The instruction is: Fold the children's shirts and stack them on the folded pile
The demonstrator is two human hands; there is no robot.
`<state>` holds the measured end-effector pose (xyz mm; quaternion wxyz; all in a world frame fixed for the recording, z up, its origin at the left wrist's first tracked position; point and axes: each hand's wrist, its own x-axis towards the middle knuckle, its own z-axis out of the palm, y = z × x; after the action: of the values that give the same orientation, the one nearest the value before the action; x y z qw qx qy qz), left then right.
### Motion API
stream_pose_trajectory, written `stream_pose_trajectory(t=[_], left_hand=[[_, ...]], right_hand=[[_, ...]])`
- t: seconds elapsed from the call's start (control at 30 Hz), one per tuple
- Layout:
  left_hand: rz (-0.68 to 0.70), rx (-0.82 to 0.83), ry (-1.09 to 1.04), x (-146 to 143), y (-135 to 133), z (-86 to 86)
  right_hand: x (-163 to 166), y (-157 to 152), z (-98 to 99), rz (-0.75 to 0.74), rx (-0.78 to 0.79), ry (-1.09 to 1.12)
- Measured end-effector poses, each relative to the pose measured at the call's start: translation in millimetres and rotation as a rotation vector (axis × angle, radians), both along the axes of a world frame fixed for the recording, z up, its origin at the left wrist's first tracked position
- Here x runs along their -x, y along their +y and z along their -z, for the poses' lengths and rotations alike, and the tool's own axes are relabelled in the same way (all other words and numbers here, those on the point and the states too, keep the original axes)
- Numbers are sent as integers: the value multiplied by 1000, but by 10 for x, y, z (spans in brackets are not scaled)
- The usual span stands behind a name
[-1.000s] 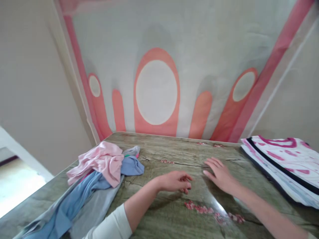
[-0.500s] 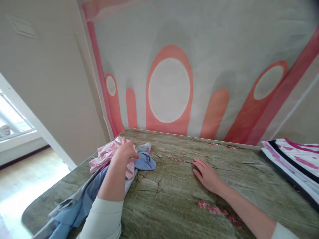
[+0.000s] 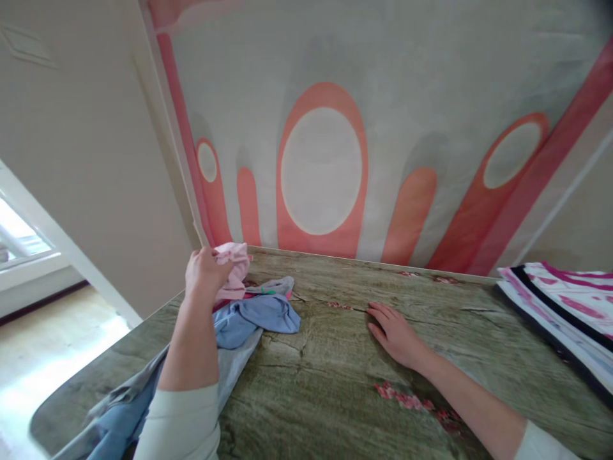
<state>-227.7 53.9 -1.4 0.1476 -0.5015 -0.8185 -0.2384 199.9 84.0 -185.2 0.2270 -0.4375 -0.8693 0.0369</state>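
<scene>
My left hand [image 3: 205, 273] is closed around a bunched pink garment [image 3: 234, 268] and holds it a little above the clothes pile at the table's left. Under it lie a blue garment [image 3: 258, 316] and a grey one [image 3: 275, 285], trailing down toward the near left corner. My right hand [image 3: 393, 332] rests flat on the green wood-grain tabletop [image 3: 335, 390], fingers stretched out and pointing left, holding nothing.
A folded white fabric with magenta stripes and a dark band [image 3: 562, 303] lies at the table's right edge. A grey-and-coral patterned mattress or panel [image 3: 325, 160] stands against the wall behind the table. A doorway with bright floor [image 3: 29, 319] opens at the left.
My left hand moved from the table's middle to the pile, closed on the pink garment and raised it. The right hand stayed flat on the table.
</scene>
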Motion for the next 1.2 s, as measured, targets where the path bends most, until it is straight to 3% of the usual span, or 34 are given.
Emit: stream_pose_trajectory(t=[0.07, 0.27, 0.47, 0.6, 0.7, 0.8, 0.93, 1.1, 1.13, 1.2], left_hand=[[64, -1, 57, -21, 23, 49], [205, 264, 91, -260, 173, 274], [522, 615, 129, -725, 182, 297], [528, 648, 175, -948, 178, 442], [556, 611, 152, -929, 192, 465], [636, 506, 105, -790, 197, 344], [630, 137, 10, -644, 139, 61], [526, -362, -188, -677, 2, -215], [501, -436, -239, -684, -21, -245], [528, -400, -374, -677, -58, -281]], right_hand=[[-6, 7, 13, -1, -6, -8], [0, -13, -13, 10, -8, -27], [4, -11, -17, 3, 3, 2], [-1, -2, -12, -4, 16, 18], [2, -8, -28, -1, 9, 5], [10, -18, -40, 5, -3, -10], [17, -19, -28, 21, -28, -14], [21, -25, -33, 17, -31, -11], [21, -27, -36, 15, -28, -10], [20, -27, -36, 15, -22, 1]])
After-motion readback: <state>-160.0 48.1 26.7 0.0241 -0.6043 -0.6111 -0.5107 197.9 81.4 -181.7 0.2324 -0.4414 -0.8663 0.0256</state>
